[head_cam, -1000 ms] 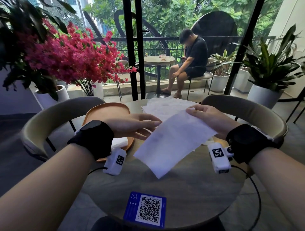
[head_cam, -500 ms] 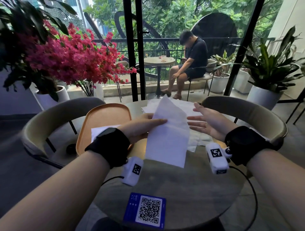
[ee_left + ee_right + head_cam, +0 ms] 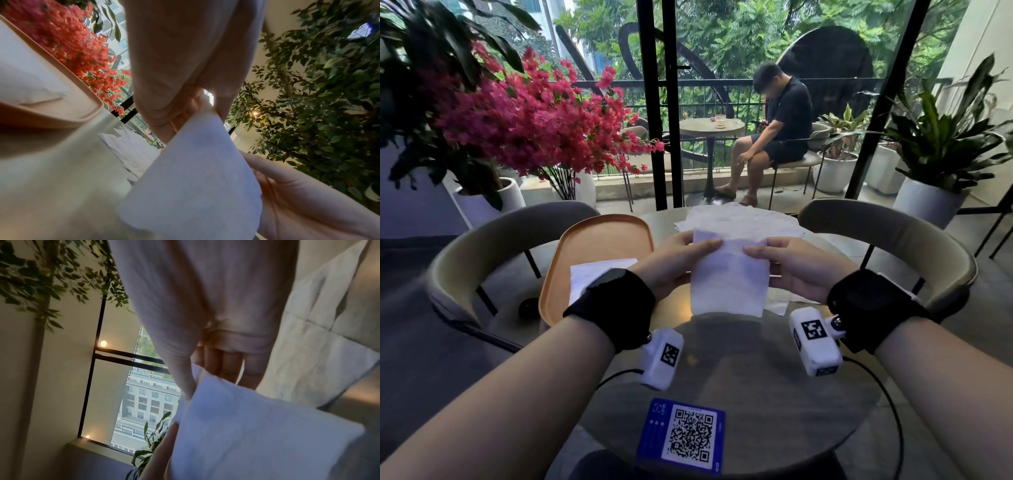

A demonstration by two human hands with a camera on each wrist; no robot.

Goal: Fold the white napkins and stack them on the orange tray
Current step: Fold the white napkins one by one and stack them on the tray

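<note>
A white napkin hangs folded above the round table, held at its top edge by both hands. My left hand pinches its upper left corner and my right hand pinches its upper right corner. The left wrist view shows the napkin caught between thumb and fingers; in the right wrist view the napkin is pinched the same way. The orange tray lies left of my hands with a folded napkin on it. A pile of unfolded napkins lies behind the held one.
A blue QR card lies at the table's near edge. Two curved chairs stand at the far side. Pink flowers and potted plants flank the area. Beyond the glass a person sits at a small table.
The napkin, held open by both hands a second ago, passed through the left hand alone and now hangs folded narrower. My right hand let go, then took the upper right corner again.
</note>
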